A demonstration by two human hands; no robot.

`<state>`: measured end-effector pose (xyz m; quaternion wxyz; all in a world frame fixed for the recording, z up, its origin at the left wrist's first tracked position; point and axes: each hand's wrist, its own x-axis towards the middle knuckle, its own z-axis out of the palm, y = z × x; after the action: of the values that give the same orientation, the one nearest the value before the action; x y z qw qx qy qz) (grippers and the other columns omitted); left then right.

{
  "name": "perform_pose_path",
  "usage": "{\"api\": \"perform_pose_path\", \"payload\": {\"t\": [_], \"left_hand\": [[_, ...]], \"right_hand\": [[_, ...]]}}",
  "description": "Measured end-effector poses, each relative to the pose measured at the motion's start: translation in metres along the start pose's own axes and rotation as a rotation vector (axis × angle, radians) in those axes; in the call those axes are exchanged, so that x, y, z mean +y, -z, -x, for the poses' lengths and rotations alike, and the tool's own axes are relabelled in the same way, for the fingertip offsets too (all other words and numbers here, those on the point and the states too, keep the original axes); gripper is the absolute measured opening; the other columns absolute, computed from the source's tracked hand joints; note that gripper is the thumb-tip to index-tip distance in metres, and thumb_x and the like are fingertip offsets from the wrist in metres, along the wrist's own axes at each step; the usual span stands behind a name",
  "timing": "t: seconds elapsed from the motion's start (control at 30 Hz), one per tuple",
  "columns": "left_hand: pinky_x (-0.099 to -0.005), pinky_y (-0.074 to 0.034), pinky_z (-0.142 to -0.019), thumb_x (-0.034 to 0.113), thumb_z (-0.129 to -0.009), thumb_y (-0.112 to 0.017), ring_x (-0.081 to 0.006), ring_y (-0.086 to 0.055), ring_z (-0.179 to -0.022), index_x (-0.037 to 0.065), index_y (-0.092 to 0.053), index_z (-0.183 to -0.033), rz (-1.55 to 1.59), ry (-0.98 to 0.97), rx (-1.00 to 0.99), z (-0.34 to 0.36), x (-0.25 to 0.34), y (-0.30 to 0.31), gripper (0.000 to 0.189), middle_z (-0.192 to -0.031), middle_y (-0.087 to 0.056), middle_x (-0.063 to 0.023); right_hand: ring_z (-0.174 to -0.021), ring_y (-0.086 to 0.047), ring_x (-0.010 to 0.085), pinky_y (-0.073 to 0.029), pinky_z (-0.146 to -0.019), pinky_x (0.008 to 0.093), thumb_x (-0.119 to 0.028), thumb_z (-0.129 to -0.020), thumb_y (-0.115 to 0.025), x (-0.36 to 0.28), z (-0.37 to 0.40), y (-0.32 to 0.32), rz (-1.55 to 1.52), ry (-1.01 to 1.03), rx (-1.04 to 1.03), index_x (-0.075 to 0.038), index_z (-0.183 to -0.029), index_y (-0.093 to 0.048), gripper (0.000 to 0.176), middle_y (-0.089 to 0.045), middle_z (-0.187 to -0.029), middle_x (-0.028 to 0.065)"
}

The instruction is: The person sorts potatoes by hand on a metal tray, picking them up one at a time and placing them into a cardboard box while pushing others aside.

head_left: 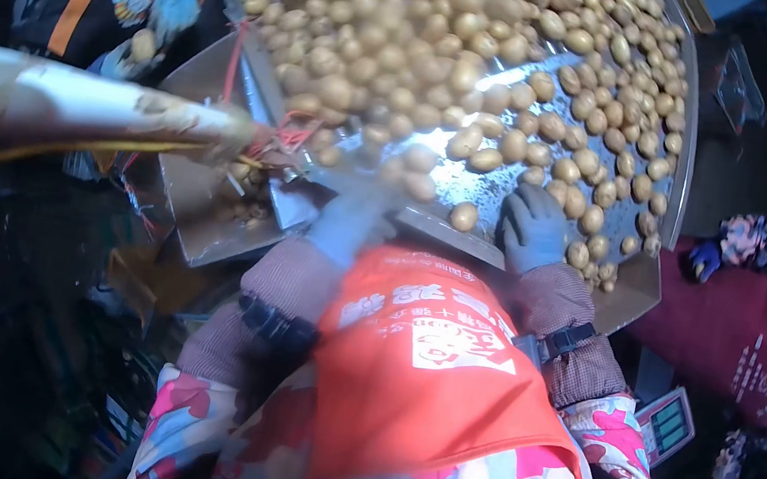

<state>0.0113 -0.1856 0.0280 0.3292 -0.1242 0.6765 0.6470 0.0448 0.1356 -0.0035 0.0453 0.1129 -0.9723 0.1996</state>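
Many potatoes (485, 160) lie on a metal sorting table (459, 181) in front of me. My right hand (533, 228), in a grey-blue glove, rests at the table's near edge. Its fingers are stretched out beside the nearest potatoes, with none visible in its grasp. My left hand (353, 219), gloved alike, is smeared by motion at the near-left edge, close to a few blurred potatoes. Its fingers and anything in them cannot be made out. A single potato (463, 216) sits between my two hands near the lip.
A cardboard-coloured bin (196, 208) with small pieces inside stands left. A long white tube (81, 108) juts in from the left, red string at its end. One co-worker's gloved hand (174, 10) is upper left; another person in a maroon apron (734, 329) is right, near a scale (667, 426).
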Motion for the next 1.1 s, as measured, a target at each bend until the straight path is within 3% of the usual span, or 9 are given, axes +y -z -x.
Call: {"api": "perform_pose_path", "payload": {"t": [0.03,0.23,0.47,0.53,0.73,0.83,0.93,1.0,1.1], "left_hand": [[-0.0324,-0.055,-0.077,0.03,-0.102,-0.05,-0.0231,-0.068,-0.092,0.005,-0.057,-0.132,0.048,0.118,-0.009,-0.006,0.024,-0.016,0.04,-0.115,-0.07,-0.0119],[-0.0398,-0.045,-0.104,0.015,-0.096,-0.054,-0.0344,-0.056,-0.124,0.008,-0.046,-0.145,-1.018,-0.596,0.06,-0.081,0.028,-0.081,0.05,-0.138,-0.054,-0.0183],[-0.0424,-0.045,-0.104,0.034,-0.088,-0.062,-0.0397,-0.054,-0.125,0.015,-0.042,-0.148,-0.979,-0.166,-0.132,-0.112,0.076,-0.146,0.066,-0.131,-0.053,-0.0256],[-0.0418,-0.045,-0.106,0.03,-0.087,-0.062,-0.0371,-0.051,-0.129,0.014,-0.047,-0.144,-1.333,-0.377,-0.182,-0.107,0.093,-0.15,0.061,-0.138,-0.049,-0.0231],[-0.0424,-0.048,-0.103,0.023,-0.087,-0.066,-0.0379,-0.056,-0.122,0.012,-0.057,-0.132,-1.09,-0.119,0.076,-0.138,0.092,-0.168,0.047,-0.132,-0.055,-0.0241],[-0.0448,-0.048,-0.098,0.03,-0.079,-0.07,-0.0384,-0.058,-0.112,0.012,-0.054,-0.135,-1.127,-0.192,0.077,-0.137,0.079,-0.16,0.06,-0.118,-0.057,-0.022],[-0.0464,-0.049,-0.093,0.02,-0.078,-0.068,-0.0379,-0.058,-0.106,0.014,-0.056,-0.13,-1.187,-0.333,0.141,-0.138,0.07,-0.164,0.053,-0.11,-0.055,-0.0201],[-0.0477,-0.05,-0.091,0.015,-0.08,-0.065,-0.0383,-0.059,-0.106,0.014,-0.057,-0.125,-1.268,-0.437,0.136,-0.138,0.085,-0.184,0.045,-0.112,-0.056,-0.0209],[-0.0468,-0.053,-0.092,0.005,-0.085,-0.063,-0.0374,-0.062,-0.111,0.013,-0.049,-0.137,-1.393,-0.349,0.021,-0.155,0.085,-0.197,0.054,-0.119,-0.059,-0.0231]], "right_hand": [[-0.115,-0.055,0.0394,-0.043,-0.099,0.0488,-0.014,-0.082,-0.066,0.006,0.007,0.009,0.007,-0.076,-0.002,-0.005,-0.118,-0.063,0.037,-0.061,-0.122,0.0166],[-0.088,-0.065,0.0379,-0.05,-0.081,0.0486,-0.02,-0.09,-0.06,0.088,0.057,0.036,0.101,-0.476,0.145,-0.008,-0.108,-0.069,0.023,-0.069,-0.095,0.0185],[-0.109,-0.062,0.0345,-0.049,-0.093,0.043,-0.025,-0.089,-0.067,0.223,-0.011,0.03,0.067,-0.764,0.28,-0.009,-0.116,-0.069,0.032,-0.065,-0.117,0.0188],[-0.118,-0.057,0.036,-0.046,-0.099,0.0447,-0.027,-0.09,-0.065,0.218,-0.024,0.002,0.177,-0.723,0.218,-0.01,-0.122,-0.067,0.037,-0.061,-0.126,0.0204],[-0.118,-0.057,0.0385,-0.045,-0.101,0.047,-0.027,-0.089,-0.064,0.153,0.005,0.029,0.08,-0.31,0.216,-0.009,-0.124,-0.067,0.04,-0.061,-0.127,0.0219],[-0.109,-0.063,0.0359,-0.048,-0.098,0.0427,-0.028,-0.091,-0.065,0.15,-0.004,0.077,-0.12,-0.758,-0.147,-0.007,-0.125,-0.066,0.039,-0.066,-0.117,0.0208],[-0.105,-0.067,0.033,-0.049,-0.096,0.0392,-0.031,-0.094,-0.063,0.2,-0.043,0.079,-0.332,-0.764,0.129,-0.005,-0.126,-0.064,0.041,-0.07,-0.11,0.0192],[-0.114,-0.065,0.0313,-0.048,-0.099,0.0391,-0.037,-0.095,-0.061,0.245,-0.122,0.09,-0.346,-0.46,0.287,-0.006,-0.128,-0.062,0.046,-0.069,-0.118,0.0173],[-0.121,-0.061,0.031,-0.048,-0.102,0.0398,-0.037,-0.096,-0.056,0.26,-0.16,0.092,-0.016,-0.476,0.037,-0.007,-0.134,-0.058,0.048,-0.065,-0.126,0.0182]]}}
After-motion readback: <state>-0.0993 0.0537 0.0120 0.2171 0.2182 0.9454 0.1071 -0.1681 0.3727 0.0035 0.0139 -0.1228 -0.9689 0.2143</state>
